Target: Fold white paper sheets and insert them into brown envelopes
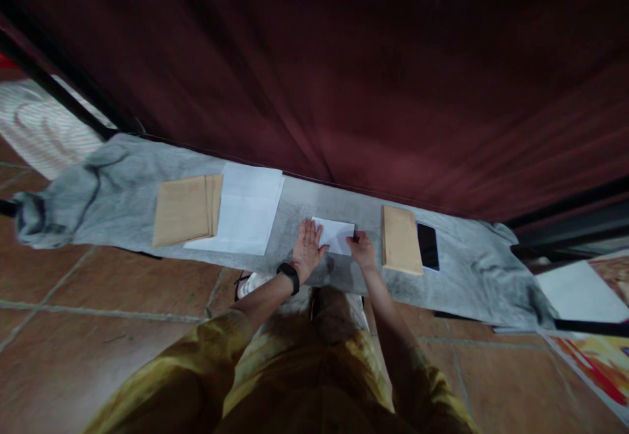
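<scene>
From the head view, I see the small white paper (339,236) on the gray cloth (462,270). The left hand (308,250) lies flat on its left end, fingers nearly together, thumb apart. The right hand (362,249) touches its right edge; I can't tell if those fingers clamp it. Reddish print on the left envelopes (181,211) is unreadable.

Dim, soft light; blurred, stretched edges
</scene>
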A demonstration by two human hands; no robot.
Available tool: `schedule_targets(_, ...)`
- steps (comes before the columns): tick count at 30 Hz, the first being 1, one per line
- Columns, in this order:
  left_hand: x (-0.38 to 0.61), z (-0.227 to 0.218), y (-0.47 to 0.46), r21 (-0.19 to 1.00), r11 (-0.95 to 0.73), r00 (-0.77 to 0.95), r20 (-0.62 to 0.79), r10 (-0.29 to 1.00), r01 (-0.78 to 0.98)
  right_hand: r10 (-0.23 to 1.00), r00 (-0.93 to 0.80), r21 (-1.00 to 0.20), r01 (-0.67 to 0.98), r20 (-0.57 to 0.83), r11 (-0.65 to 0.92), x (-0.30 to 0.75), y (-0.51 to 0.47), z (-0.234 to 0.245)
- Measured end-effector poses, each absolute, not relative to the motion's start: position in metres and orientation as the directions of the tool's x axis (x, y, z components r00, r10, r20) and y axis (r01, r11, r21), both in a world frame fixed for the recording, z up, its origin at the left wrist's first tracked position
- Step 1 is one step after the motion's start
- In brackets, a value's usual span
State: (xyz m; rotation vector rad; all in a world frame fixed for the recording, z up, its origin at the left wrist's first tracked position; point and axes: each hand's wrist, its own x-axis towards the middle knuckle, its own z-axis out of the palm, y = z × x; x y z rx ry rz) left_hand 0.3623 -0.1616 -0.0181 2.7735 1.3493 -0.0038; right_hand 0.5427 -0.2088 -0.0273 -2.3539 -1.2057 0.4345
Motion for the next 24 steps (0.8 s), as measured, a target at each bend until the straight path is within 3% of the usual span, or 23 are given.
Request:
schedule_targets(6, 0.359, -0.022, -0.161, 0.043, -0.629, 0.629, 0.015, 0.777, 0.776, 0.827, 0.558, -0.654, 0.601, -0.067, -0.458, 0.540, -0.211, -0.024)
schedule_targets(17, 0.336, -0.033, -0.164, 0.270, -0.625, 0.599, 0.178, 0.780, 0.733, 0.749, 0.661, -0.830, 0.445, 0.051, -0.337, 0.524, -0.227, -0.015)
schedule_targets(21, 0.333, -0.031, -0.166, 0.424, -0.596, 0.570, 0.202, 0.796, 0.682, 0.699, 0.708, -0.860, 0.415, 0.099, -0.298, 0.521, -0.237, -0.001)
schedule_targets(24, 0.336, -0.021, -0.168, 0.651, -0.503, 0.509, 0.203, 0.837, 0.568, 0.662, 0.728, -0.832, 0.471, 0.180, -0.292, 0.520, -0.247, 0.016)
